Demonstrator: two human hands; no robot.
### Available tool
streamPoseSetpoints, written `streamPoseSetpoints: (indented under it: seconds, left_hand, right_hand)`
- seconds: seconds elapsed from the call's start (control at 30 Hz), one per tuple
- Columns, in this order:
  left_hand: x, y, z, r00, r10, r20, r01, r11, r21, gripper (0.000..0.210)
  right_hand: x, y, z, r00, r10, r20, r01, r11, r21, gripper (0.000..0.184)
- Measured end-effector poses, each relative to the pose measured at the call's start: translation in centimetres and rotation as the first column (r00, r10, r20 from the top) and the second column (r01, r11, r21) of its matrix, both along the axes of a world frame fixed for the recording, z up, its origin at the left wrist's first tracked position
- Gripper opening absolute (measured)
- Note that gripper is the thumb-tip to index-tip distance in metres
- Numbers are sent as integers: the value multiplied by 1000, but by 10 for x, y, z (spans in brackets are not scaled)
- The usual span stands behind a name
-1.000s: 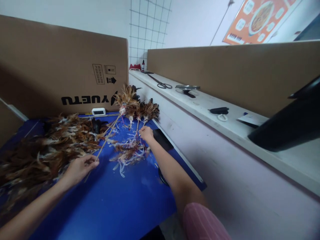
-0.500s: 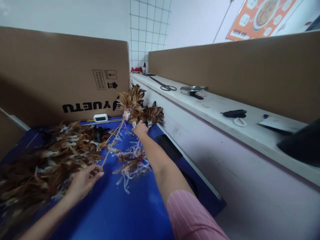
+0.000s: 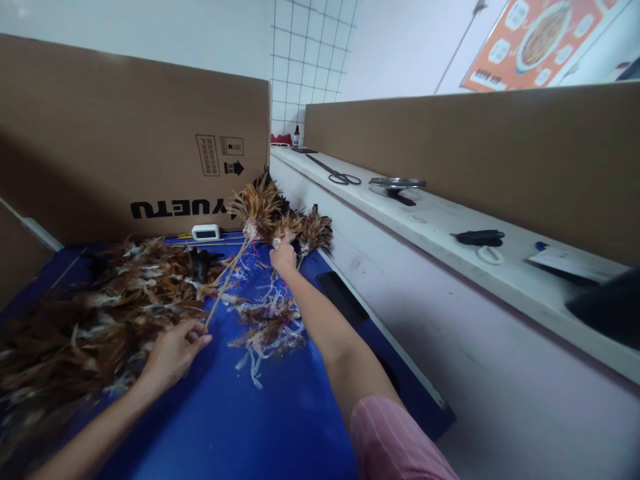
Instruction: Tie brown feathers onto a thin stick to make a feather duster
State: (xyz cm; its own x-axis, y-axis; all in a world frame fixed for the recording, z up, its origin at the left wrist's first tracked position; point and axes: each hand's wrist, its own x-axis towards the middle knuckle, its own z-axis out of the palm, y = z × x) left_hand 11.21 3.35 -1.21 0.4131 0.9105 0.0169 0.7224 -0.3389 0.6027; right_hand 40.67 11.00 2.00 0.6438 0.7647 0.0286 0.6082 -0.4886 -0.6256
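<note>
My left hand (image 3: 177, 350) pinches the lower end of a thin wooden stick. The stick runs up to a light brown feather head (image 3: 259, 205), bound with white and pinkish wrapping, making a feather duster. My right hand (image 3: 284, 257) is stretched far forward, its fingers closed at the wrapped neck of a second feather duster (image 3: 289, 225); the exact grip is partly hidden by the hand. Just right of it lies a darker feather duster (image 3: 316, 230). Left of my hands spreads a large pile of loose brown feathers (image 3: 145, 287). Feather scraps and plastic strips (image 3: 267, 327) lie between my arms.
The blue tabletop (image 3: 240, 420) is bounded by a cardboard box (image 3: 125, 133) behind and a white ledge (image 3: 435, 217) at right. On the ledge are scissors (image 3: 343, 177) and a black-handled item (image 3: 479, 237). A dark phone-like slab (image 3: 341, 297) and a small white display (image 3: 205, 232) rest on the table.
My right hand has shifted slightly, with its fingers now higher against the second duster's neck. My left hand keeps its pinch on the stick. The view has turned a little left.
</note>
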Motion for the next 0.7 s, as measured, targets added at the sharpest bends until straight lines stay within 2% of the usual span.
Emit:
streamPoseSetpoints:
  seconds: [0.37, 0.7]
  left_hand:
    - [3, 0, -3, 997, 51, -63, -52, 999, -15, 26]
    - [4, 13, 2, 981, 39, -191, -17, 993, 117, 18]
  right_hand:
    - [-2, -33, 15, 1000, -7, 25, 4, 992, 130, 56]
    - [11, -67, 31, 996, -82, 38, 67, 951, 303, 27]
